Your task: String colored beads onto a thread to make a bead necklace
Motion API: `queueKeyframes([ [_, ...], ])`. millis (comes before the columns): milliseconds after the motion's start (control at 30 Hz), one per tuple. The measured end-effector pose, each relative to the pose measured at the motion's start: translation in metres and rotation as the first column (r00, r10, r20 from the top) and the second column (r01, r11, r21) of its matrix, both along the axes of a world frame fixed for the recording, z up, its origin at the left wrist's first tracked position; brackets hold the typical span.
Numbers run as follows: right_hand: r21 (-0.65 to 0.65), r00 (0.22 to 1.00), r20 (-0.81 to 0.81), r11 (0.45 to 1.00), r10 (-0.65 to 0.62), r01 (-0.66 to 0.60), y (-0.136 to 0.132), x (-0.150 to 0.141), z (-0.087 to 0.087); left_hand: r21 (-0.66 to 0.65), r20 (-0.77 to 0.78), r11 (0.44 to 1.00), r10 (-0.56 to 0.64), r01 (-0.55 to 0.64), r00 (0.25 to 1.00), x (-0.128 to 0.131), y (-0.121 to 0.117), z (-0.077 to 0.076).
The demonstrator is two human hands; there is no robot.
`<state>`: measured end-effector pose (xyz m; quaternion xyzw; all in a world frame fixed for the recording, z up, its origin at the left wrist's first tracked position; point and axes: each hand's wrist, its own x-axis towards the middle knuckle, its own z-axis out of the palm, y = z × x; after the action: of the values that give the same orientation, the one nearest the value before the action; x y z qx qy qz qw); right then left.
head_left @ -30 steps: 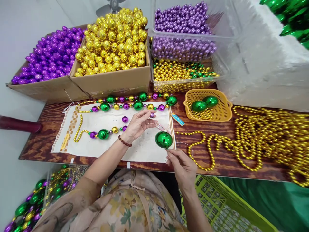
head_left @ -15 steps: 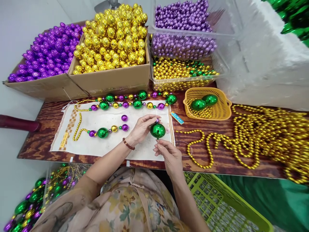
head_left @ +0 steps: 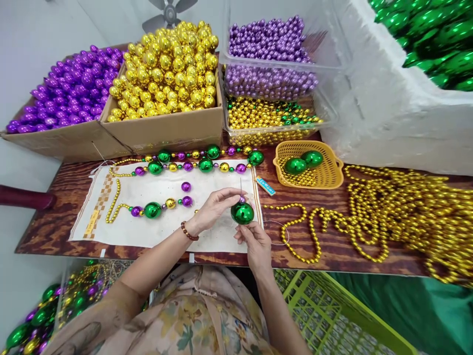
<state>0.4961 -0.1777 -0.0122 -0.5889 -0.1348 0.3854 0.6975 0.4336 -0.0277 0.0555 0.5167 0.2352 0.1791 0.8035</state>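
My left hand [head_left: 218, 206] pinches a small purple bead [head_left: 242, 199] that sits on top of a large green bead [head_left: 242, 213]. A thin needle [head_left: 241, 185] stands up out of the purple bead. Right below the green bead, the thumb and forefinger of my right hand [head_left: 254, 240] are closed on the needle's lower part, which they mostly hide. A thin string loop [head_left: 287, 232] shows to the right of that hand. On the white cloth [head_left: 121, 234] lie a partly strung bead strand [head_left: 152, 210] and a loose purple bead [head_left: 186, 187].
Two finished-looking bead strands [head_left: 206, 165] lie along the cloth's back edge. A yellow basket [head_left: 334, 180] holds green and gold beads. Gold bead chains [head_left: 402, 212] spread at right. Cardboard boxes [head_left: 166, 130] and clear bins [head_left: 328, 116] of beads line the back. A green crate [head_left: 354, 315] stands below.
The head view has shifted a little, so the table sits lower and further left. My right hand has come up closer against the underside of the green bead.
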Motion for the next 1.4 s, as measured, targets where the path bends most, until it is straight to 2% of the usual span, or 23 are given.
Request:
queueKeyframes([
  [133,0.031,1.000,0.021,0.999,-0.012,0.011,-0.007,0.006,-0.005,0.073,-0.027,0.997,-0.006,0.008,1.000,-0.001,0.004,0.003],
  [233,0.033,0.998,0.054,0.999,-0.016,0.014,-0.015,0.009,-0.009,0.224,-0.070,0.971,0.103,-0.084,0.992,-0.001,0.023,0.003],
  [300,0.034,0.998,0.066,0.999,-0.018,0.015,-0.021,0.010,-0.012,0.378,-0.056,0.904,0.236,-0.199,0.970,-0.005,0.045,0.005],
  [367,0.040,0.997,0.071,0.999,-0.018,0.016,-0.027,0.011,-0.014,0.495,-0.010,0.814,0.354,-0.303,0.935,-0.016,0.069,0.009],
  [467,0.031,0.995,0.101,0.999,-0.011,0.008,-0.030,0.010,-0.014,0.578,-0.016,0.733,0.450,-0.359,0.893,-0.042,0.094,0.016],
  [533,0.017,0.992,0.122,1.000,0.011,-0.014,-0.026,0.007,-0.012,0.598,-0.085,0.736,0.452,-0.317,0.888,-0.059,0.096,0.017],
  [633,0.023,0.991,0.113,0.997,0.069,-0.072,-0.017,0.003,-0.007,0.592,-0.181,0.772,0.408,-0.232,0.895,-0.076,0.083,0.014],
  [700,0.029,0.988,0.104,0.993,0.111,-0.114,-0.010,-0.001,-0.004,0.620,-0.202,0.754,0.423,-0.220,0.883,-0.080,0.073,0.009],
  [767,0.020,0.985,0.105,0.990,0.137,-0.140,-0.006,-0.005,-0.002,0.637,-0.191,0.726,0.472,-0.257,0.861,-0.083,0.068,0.005],
  [833,0.005,0.984,0.099,0.989,0.145,-0.147,-0.004,-0.008,0.000,0.591,-0.167,0.740,0.502,-0.322,0.849,-0.085,0.066,0.004],
  [900,-0.001,0.987,0.074,0.990,0.142,-0.142,-0.001,-0.011,0.002,0.498,-0.149,0.790,0.484,-0.357,0.862,-0.084,0.061,0.006],
  [1067,0.009,0.985,0.001,0.985,0.170,-0.170,0.013,-0.028,0.009,0.225,-0.086,0.928,0.323,-0.297,0.943,-0.060,0.020,0.009],
  [1167,0.006,0.984,-0.014,0.984,0.179,-0.179,0.020,-0.038,0.013,0.045,-0.044,0.939,0.343,-0.341,0.938,-0.038,-0.005,0.005],
  [1233,-0.010,0.975,0.019,0.975,0.221,-0.220,0.019,-0.037,0.015,-0.027,-0.046,0.934,0.354,-0.356,0.934,-0.026,-0.014,0.002],
  [1333,-0.057,0.933,0.127,0.942,0.337,-0.332,0.006,-0.017,0.021,-0.038,-0.054,0.944,0.326,-0.328,0.944,-0.017,-0.017,0.002],
  [1400,-0.097,0.937,0.205,0.959,0.283,-0.268,-0.005,0.004,0.028,0.007,-0.052,0.969,0.248,-0.248,0.967,-0.013,-0.018,0.005],
])
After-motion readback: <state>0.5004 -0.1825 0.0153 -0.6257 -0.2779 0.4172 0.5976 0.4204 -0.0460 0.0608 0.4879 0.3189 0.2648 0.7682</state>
